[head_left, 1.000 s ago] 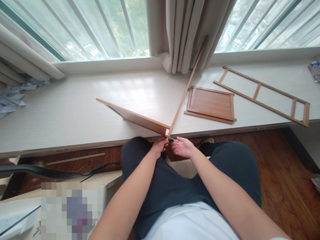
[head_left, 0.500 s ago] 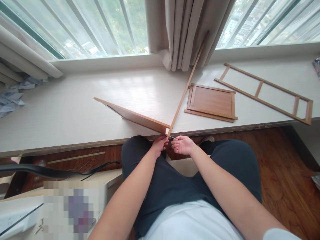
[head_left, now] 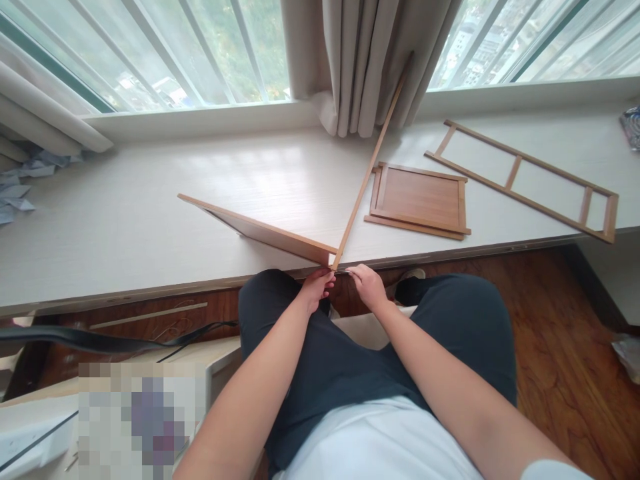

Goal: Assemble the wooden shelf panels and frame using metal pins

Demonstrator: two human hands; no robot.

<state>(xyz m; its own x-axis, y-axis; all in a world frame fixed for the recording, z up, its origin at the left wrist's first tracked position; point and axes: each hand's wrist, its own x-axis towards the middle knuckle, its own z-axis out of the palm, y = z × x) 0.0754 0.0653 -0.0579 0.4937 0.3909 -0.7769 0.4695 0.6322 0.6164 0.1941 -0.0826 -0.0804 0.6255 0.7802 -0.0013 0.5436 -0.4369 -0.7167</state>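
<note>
Left hand (head_left: 316,288) closed on wooden frame (head_left: 371,167), right hand (head_left: 369,287) around thin tool (head_left: 348,271), beside pale ledge (head_left: 145,213) below windows (head_left: 200,50)

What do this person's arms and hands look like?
They are human. The left hand and right hand wear no gloves, and the forearms are bare, with no cables or markings that I can make out. A pale sleeve shows on the right arm, above the elbow; the left sleeve is out of view.

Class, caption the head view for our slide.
Left hand where wooden panel meets long wooden piece; right hand holding a thin tool.
</note>
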